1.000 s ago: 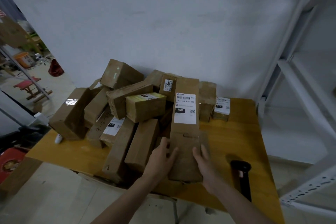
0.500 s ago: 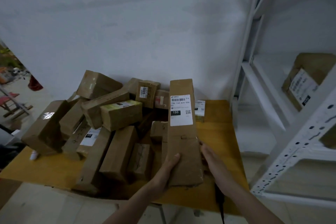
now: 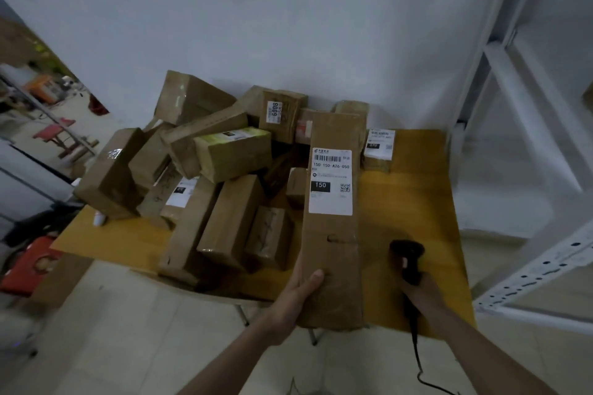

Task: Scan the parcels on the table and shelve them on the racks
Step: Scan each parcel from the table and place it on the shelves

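My left hand (image 3: 303,290) grips the near end of a long brown parcel (image 3: 332,253) in the lower middle of the frame, thumb curled over its front face and the rest of my fingers hidden behind it. The parcel stands tilted up and away from me, its white shipping label (image 3: 330,181) facing me, with a barcode, the line 150-150-A26-050 and a black block reading 150. My right hand (image 3: 417,290) is just right of the parcel, closed around the handle of a black barcode scanner (image 3: 407,261); its head points up and away, near the parcel's lower right edge but apart from it, and its cable (image 3: 417,356) trails down toward the bottom of the frame.

Behind and left of the held parcel, a heap of brown parcels (image 3: 224,170) covers the left and middle of the yellow table (image 3: 417,202). One near the top centre carries a label reading 6008 (image 3: 276,112). A small parcel with a white label (image 3: 378,151) sits by itself at the table's far side, right of the held one. White metal racks (image 3: 526,106) fill the right edge of the frame.
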Motion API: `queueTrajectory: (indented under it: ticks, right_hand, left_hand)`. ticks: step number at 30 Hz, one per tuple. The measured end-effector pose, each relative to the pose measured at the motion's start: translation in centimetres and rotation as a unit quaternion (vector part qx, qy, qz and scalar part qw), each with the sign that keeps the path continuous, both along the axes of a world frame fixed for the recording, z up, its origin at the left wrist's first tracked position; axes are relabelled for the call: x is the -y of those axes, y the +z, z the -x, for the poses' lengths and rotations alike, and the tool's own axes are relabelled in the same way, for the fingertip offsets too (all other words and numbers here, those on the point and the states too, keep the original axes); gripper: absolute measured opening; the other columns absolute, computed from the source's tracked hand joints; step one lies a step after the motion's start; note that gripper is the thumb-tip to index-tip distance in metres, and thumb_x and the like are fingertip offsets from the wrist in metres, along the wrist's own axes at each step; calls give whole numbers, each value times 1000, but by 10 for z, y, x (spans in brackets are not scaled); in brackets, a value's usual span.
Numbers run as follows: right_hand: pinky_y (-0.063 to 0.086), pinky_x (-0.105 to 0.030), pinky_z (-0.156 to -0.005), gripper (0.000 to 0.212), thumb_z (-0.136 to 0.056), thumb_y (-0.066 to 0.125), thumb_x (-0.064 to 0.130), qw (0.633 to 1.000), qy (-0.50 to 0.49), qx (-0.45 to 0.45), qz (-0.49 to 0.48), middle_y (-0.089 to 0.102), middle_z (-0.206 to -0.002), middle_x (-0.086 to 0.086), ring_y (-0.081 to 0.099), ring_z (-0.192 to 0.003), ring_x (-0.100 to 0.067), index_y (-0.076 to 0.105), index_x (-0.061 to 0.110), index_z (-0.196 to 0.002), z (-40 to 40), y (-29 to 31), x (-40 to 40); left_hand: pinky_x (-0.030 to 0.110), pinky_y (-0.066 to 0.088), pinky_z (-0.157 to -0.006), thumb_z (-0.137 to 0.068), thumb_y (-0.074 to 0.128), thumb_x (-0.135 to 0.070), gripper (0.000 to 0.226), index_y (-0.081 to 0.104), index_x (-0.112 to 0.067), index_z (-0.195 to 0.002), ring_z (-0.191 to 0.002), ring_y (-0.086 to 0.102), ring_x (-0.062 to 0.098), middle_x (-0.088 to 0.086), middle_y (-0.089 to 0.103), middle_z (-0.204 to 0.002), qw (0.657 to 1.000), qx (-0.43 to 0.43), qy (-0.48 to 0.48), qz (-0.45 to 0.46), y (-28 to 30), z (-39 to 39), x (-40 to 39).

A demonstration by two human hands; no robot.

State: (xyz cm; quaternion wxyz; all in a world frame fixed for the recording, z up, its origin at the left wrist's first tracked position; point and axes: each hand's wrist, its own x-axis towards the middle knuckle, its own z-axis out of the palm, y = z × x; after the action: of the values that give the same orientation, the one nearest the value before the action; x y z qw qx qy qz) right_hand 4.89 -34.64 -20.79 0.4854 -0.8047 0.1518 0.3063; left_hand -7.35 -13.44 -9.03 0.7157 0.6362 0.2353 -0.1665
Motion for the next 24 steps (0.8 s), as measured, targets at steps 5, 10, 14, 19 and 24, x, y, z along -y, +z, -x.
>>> queueTrajectory:
  ticks: [5, 10, 14, 19, 24]
  right_hand:
    - [34, -29, -51, 24, -97, 50, 18, 998, -21, 35, 38, 52, -78, -8, 48, -64, -20, 53, 0, -113, -7, -1, -11]
    - [33, -29, -54, 18, -97, 51, 21, 997, -16, 70, -13, 53, -78, -8, 47, -64, -20, 50, 14, -114, 19, 40, -9]
    - [41, -34, -59, 29, -88, 55, -3, 994, -22, 81, -67, 52, -74, -13, 51, -64, -25, 51, 22, -104, 44, 97, -2]
    - [47, -35, -52, 28, -87, 55, -5, 987, -28, 107, -118, 51, -63, -18, 50, -53, -27, 50, 20, -99, 72, 175, 2]
    - [46, -30, -48, 15, -87, 57, -1, 973, -29, 162, -161, 52, -56, -13, 50, -45, -23, 50, 12, -90, 86, 235, -5]
  left_hand:
    - [36, 54, -91, -83, 69, -47, 75, 16, -53, -135, -118, 55, 22, 0, 46, -133, 1000, 9, 4, 10, -16, 13, -8]
    - [29, 53, -90, -63, 73, -67, 93, 11, -61, -132, -117, 56, 12, -9, 44, -134, 996, 58, -49, -40, -19, 15, -10]
    - [40, 48, -102, -67, 70, -68, 94, 8, -59, -136, -119, 55, 10, -12, 44, -136, 993, 84, -71, -53, -19, 7, -4]
    - [35, 50, -99, -67, 69, -69, 96, 4, -58, -136, -117, 56, 9, -12, 43, -135, 989, 108, -82, -62, -12, -5, 1]
    - [27, 52, -91, -77, 66, -59, 79, 7, -68, -128, -115, 57, 4, -16, 45, -133, 984, 129, -95, -77, -6, -14, 7]
